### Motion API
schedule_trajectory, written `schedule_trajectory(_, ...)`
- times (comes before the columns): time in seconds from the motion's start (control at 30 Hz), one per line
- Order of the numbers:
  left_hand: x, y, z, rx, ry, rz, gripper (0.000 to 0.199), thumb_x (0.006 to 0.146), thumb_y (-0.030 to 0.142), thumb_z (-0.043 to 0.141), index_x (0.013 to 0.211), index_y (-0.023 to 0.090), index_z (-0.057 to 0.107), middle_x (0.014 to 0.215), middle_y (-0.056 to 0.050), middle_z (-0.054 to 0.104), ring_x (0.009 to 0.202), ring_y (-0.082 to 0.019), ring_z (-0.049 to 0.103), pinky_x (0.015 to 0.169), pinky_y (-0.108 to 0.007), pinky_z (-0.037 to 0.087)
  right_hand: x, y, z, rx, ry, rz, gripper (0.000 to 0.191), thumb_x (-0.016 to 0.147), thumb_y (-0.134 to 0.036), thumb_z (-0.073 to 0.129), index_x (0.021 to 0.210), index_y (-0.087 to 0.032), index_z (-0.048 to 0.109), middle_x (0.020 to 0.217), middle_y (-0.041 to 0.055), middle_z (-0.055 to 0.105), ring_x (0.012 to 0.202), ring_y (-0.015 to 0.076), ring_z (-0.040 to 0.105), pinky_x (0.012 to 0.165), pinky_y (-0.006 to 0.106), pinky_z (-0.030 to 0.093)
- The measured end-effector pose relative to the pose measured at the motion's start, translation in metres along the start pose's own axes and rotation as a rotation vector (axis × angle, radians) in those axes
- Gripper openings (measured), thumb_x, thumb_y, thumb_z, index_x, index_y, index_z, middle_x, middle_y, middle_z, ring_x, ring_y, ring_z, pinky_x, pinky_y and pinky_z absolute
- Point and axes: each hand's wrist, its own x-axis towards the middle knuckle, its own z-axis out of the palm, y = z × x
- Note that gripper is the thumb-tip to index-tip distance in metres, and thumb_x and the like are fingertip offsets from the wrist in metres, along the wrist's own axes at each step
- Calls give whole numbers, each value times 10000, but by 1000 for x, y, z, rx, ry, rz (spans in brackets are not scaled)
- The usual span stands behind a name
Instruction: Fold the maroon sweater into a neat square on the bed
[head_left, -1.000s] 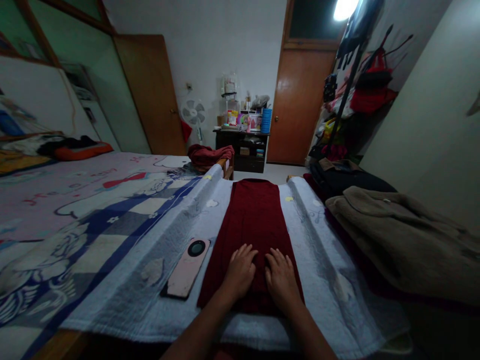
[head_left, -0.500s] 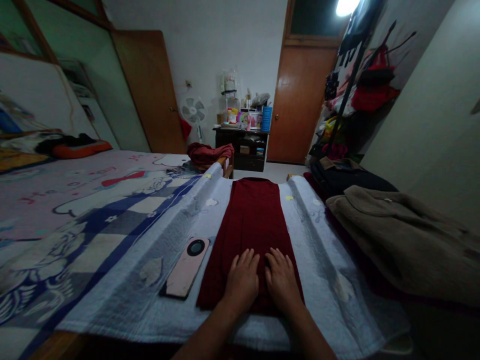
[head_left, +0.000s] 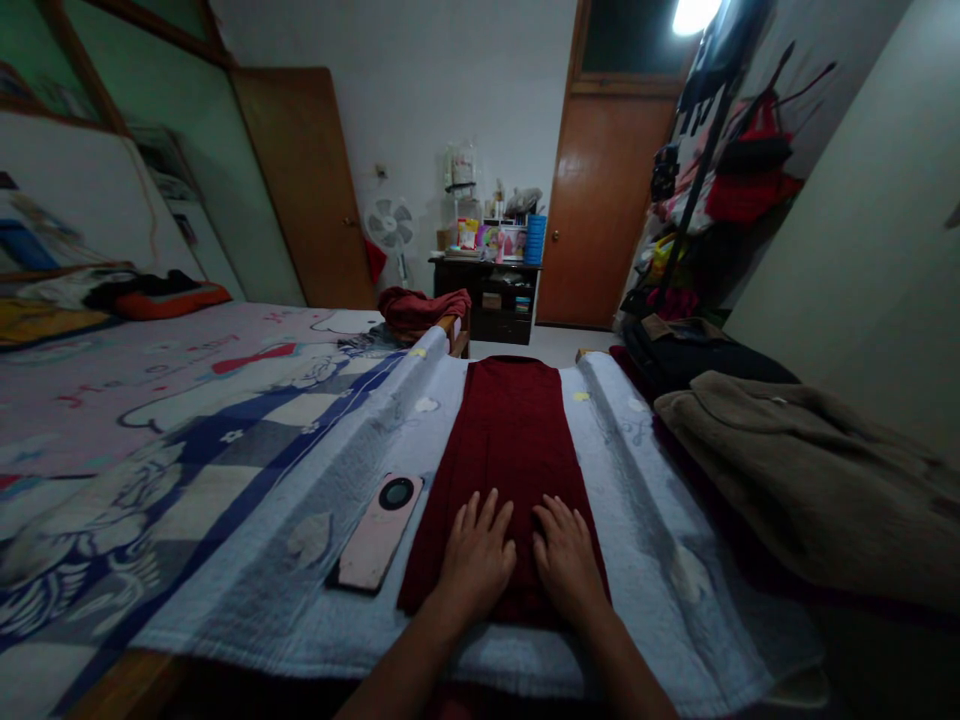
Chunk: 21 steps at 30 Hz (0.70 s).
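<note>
A dark red garment (head_left: 517, 430), folded into a long narrow strip, lies flat on a pale blue cloth (head_left: 360, 620). My left hand (head_left: 478, 555) rests palm down on the garment's near part, its fingers spread. Beside it, my right hand (head_left: 564, 550) also lies flat on the red fabric, fingers stretched forward. Neither hand grips anything. To the left of the garment is a pink phone (head_left: 376, 535), face down, with a round black camera ring at its far end.
A brown fleece coat (head_left: 795, 480) and dark folded clothes (head_left: 697, 350) are piled on the right. Left is a bed with a pink patterned sheet (head_left: 195, 350). A crumpled red cloth (head_left: 424, 307) sits at the far left corner. A fan (head_left: 390, 225) and black cabinet (head_left: 487, 300) stand behind.
My left hand has shifted slightly left and its fingers have spread wider on the garment. My right hand stays nearly in place. The view has moved very slightly.
</note>
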Motion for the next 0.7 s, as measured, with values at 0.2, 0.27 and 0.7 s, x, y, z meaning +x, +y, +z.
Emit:
schedule_trajectory(0.2,1,-2,-3,-10,-51,10,548,922,394,423,1455,287,352,1560,-43,273,1433,-298,206,1148,-488,224,-1,3,-1,47,14,-23,407,889,-199,416,1267,-194,569,1405,87,500,1345,224,389,1132,465,258)
schedule_trajectory(0.27,0,-2,-3,-14,-51,7,544,924,400,418,1453,287,358,1559,-40,275,1433,-297,206,1149,-488,223,-2,5,-2,68,19,-30,402,891,-199,418,1262,-186,572,1397,91,507,1342,223,392,1134,463,262)
schedule_trajectory(0.7,-1,-4,-2,-27,-8,23,537,925,404,415,1446,281,369,1547,-43,304,1428,-293,219,1147,-490,219,-8,11,-7,84,49,-60,376,958,-307,390,1228,-169,612,1357,106,548,1312,240,441,1104,444,333)
